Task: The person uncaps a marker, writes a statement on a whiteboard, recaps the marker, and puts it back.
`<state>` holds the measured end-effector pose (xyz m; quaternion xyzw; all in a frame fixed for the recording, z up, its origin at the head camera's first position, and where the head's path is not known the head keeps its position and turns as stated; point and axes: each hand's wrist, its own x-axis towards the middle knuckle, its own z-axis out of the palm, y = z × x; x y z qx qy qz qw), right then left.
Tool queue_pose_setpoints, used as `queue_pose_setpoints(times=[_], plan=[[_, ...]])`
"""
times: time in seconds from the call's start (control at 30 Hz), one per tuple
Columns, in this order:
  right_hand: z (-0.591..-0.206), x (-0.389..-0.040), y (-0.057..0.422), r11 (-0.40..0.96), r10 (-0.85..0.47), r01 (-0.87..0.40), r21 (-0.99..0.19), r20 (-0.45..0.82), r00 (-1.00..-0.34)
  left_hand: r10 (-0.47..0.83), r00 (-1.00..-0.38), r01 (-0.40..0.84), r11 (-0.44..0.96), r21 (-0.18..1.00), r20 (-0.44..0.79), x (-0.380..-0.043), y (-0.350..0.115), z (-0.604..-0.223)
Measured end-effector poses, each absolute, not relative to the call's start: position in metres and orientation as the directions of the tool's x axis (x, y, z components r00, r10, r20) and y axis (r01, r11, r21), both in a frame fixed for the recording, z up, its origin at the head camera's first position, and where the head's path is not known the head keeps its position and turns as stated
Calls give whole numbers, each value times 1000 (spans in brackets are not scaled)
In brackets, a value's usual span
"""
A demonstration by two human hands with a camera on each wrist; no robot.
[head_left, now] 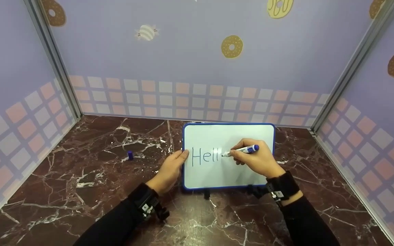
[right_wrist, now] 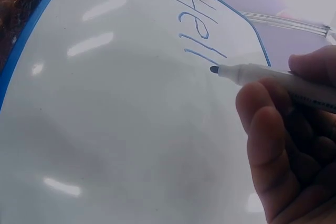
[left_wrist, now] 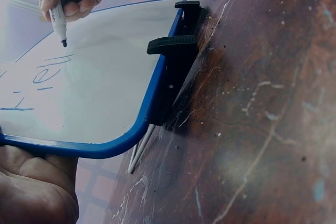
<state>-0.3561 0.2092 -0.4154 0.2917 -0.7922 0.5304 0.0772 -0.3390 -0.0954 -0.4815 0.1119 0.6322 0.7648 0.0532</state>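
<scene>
A whiteboard (head_left: pixel 204 177) with a blue frame leans upright on the table, held at its lower edge by black stand clips (left_wrist: pixel 173 44). My left hand (head_left: pixel 168 172) grips its left edge, thumb at the front rim and the other fingers behind, mostly hidden in the head view. In my right hand (head_left: pixel 259 160) a white marker (right_wrist: pixel 273 77) with a blue end is pinched between thumb and fingers. Its dark tip is right by the last stroke of the blue letters "Hell" (head_left: pixel 206 156), close over the board.
A small blue marker cap (head_left: pixel 130 155) stands on the dark red marbled table (head_left: pixel 108 191), left of the board. Patterned lilac walls (head_left: pixel 183 61) enclose the table at the back and both sides, joined by metal corner posts (head_left: pixel 349 66). White rods (left_wrist: pixel 137 153) prop the board from behind.
</scene>
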Motion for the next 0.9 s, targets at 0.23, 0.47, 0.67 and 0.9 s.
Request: queue_pose_setpoints(times=[0.23, 0.47, 0.67, 0.9], plan=[[-416, -357, 209, 286, -374, -550, -784, 437, -818, 226, -968, 66, -198, 978, 111, -340, -95, -482], [-416, -356, 209, 300, -372, -551, -779, 436, -820, 228, -967, 68, -196, 978, 113, -339, -96, -482], [-417, -357, 207, 285, -370, -545, -788, 434, -821, 247, -957, 106, -183, 977, 150, -338, -97, -484], [-416, -356, 205, 266, -368, -556, -787, 450, -814, 235, -961, 102, -178, 979, 143, -339, -97, -484]])
